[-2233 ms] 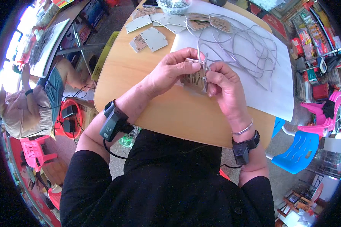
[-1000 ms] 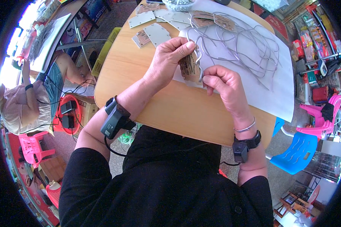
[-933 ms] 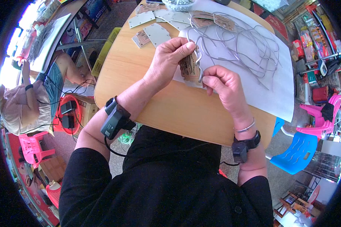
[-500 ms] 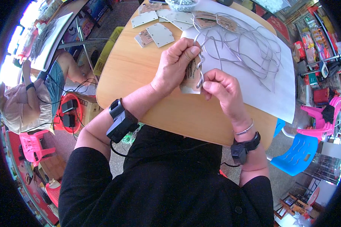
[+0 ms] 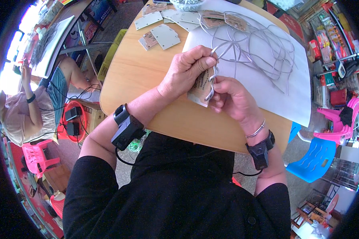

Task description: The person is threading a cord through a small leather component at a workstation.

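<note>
Below the hands, the wooden table's (image 5: 135, 73) near edge curved across the middle of the frame; wood surface stretched to their left, a white sheet (image 5: 275, 97) to their upper right. At the frame's centre, a brown board (image 5: 198, 92) ran lengthwise, near vertical, its lower end pointing down and slightly left. The left hand (image 5: 187, 71) pinched its upper part; the right hand (image 5: 238, 99) curled narrowly beside gray cord (image 5: 212, 79) twisted along its right edge, whether gripping I cannot tell.

Shop, by its crowded shelves (image 5: 349, 57)
</note>
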Tool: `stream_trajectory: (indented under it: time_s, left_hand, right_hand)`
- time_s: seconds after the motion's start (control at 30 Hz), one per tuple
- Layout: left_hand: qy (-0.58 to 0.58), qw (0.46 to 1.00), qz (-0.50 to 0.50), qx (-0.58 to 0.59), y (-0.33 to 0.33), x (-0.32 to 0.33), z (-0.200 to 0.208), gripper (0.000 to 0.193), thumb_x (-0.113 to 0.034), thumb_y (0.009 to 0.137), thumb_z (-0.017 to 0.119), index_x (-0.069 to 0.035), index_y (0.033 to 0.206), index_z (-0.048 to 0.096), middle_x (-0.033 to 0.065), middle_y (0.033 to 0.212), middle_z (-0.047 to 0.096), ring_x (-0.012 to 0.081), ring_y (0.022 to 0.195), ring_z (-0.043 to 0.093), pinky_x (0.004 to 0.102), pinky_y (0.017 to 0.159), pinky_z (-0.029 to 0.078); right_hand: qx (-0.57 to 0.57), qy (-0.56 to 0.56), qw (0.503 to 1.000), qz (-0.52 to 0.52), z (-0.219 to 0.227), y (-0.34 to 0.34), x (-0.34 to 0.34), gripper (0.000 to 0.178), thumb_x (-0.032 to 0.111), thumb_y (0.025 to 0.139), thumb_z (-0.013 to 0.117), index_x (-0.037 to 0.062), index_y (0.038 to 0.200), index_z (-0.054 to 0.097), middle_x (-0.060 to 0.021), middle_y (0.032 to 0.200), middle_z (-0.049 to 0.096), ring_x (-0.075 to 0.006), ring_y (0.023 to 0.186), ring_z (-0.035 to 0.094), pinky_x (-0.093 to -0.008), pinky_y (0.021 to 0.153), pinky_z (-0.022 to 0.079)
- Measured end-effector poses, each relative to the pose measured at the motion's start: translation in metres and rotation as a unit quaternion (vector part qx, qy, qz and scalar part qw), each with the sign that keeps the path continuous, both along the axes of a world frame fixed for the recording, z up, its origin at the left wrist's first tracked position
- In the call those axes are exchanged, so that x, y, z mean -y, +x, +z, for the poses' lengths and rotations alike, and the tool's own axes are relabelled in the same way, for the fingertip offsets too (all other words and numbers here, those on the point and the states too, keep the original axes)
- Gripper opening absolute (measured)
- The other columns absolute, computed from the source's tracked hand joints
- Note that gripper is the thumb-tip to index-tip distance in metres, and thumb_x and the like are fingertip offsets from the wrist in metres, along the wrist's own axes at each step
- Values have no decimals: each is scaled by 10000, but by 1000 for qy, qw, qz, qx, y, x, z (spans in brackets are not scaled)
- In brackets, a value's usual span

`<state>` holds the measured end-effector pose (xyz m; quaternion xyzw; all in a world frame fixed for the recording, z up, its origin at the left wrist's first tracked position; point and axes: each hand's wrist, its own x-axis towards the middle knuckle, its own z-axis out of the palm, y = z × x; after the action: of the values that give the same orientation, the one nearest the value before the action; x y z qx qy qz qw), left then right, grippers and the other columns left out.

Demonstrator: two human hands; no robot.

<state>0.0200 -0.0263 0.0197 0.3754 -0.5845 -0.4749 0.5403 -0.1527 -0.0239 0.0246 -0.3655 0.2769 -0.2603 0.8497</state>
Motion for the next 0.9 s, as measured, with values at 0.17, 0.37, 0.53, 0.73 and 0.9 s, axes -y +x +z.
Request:
stream_trajectory:
  time_s: [0.17, 0.37, 0.53, 0.73, 0.9]
  left_hand:
    - [7, 999, 16, -40, 0, 3, -5, 92, -127, 917, 548, -43, 913, 584, -29, 857, 549, 45, 792, 467, 206, 713, 407]
    - [14, 999, -31, -41, 2, 5, -4, 116, -149, 923, 544, -41, 940, 584, -32, 866, 558, 43, 796, 470, 197, 716, 409]
    - [32, 997, -29, -58, 3, 4, -3, 126, -153, 924, 542, -42, 962, 588, -35, 845, 541, 46, 782, 467, 198, 702, 409]
    - [15, 1000, 0, 0, 2, 1, 2, 122, -142, 929, 531, -40, 962, 587, -30, 828, 530, 50, 765, 469, 200, 684, 413]
    - [1, 999, 10, 41, 1, -1, 1, 118, -128, 930, 522, -29, 957, 581, -18, 828, 530, 57, 767, 474, 204, 687, 414]
  right_hand:
    - [-8, 30, 999, -42, 4, 6, -2, 140, 212, 818, 560, 74, 797, 555, 29, 634, 489, -62, 539, 441, -209, 493, 371]
    - [-56, -124, 988, -79, 10, 6, -8, 132, 183, 814, 517, 60, 801, 565, 21, 659, 534, -60, 560, 464, -206, 519, 385]
    - [-71, -118, 989, -48, 12, 10, -10, 197, 215, 847, 534, 28, 842, 599, -22, 726, 600, -81, 600, 531, -213, 557, 439]
    - [-79, -129, 987, -50, 12, 6, -7, 183, 179, 858, 554, 8, 842, 619, -56, 752, 629, -92, 567, 540, -216, 544, 454]
    - [-95, -143, 984, -41, 11, 8, -7, 169, 165, 855, 549, 11, 835, 616, -52, 742, 624, -90, 566, 539, -217, 542, 454]
